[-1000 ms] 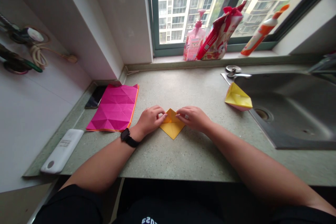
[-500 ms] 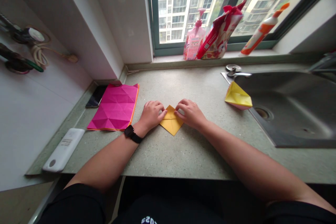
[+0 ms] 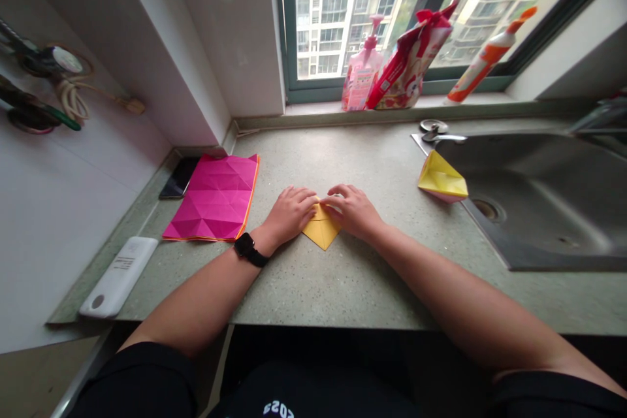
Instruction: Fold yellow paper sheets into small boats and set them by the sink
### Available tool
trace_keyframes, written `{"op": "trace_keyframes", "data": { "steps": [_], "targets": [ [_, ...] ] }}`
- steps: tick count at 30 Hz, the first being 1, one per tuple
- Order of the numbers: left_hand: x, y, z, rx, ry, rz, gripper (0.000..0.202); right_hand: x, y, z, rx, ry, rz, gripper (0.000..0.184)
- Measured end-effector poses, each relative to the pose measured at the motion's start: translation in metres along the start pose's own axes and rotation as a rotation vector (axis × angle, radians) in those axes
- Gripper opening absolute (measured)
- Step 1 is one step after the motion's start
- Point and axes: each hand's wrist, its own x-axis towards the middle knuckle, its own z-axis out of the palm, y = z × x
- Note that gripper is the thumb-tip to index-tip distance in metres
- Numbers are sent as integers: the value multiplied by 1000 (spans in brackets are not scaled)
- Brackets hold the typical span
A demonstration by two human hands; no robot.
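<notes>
A small yellow-orange paper [image 3: 322,228], folded to a diamond with crease lines, lies on the counter in front of me. My left hand [image 3: 292,212], with a black watch on its wrist, holds the upper left side of the paper; its fingers are close together and reach over the top corner. From the other side, my right hand [image 3: 353,210] grips the upper right edge, its thumb on the paper and its index finger near the top corner. The fingers hide the paper's upper part.
Creased magenta and orange sheets [image 3: 215,199] lie at left, partly over a dark phone [image 3: 179,177]. A white power bank [image 3: 119,276] is near the front left. A yellow folded paper piece [image 3: 442,177] sits by the sink [image 3: 553,202]. Bottles and a red bag [image 3: 414,62] line the windowsill.
My left hand has moved slightly right and over the paper's top corner, with its fingers straighter. My right fingers have also come closer to that corner, covering more of the paper.
</notes>
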Motion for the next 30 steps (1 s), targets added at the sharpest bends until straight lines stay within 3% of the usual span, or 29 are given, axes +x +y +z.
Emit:
{"op": "trace_keyframes", "data": {
  "steps": [6,13,21,26,30],
  "targets": [
    [-1,-1,4,-78,-78,-10,21,-2,2,0,30,-23,-6,17],
    [-2,0,3,-88,-115,-58,23,-3,2,1,48,-97,47,28],
    [-2,2,3,-63,-201,-110,24,-2,17,-4,42,-293,224,71],
    [-2,3,3,-67,-216,-116,22,-7,37,-19,27,-400,329,84],
    [-3,4,2,-56,-206,-113,21,-11,50,-24,44,-394,351,87]
  ]
}}
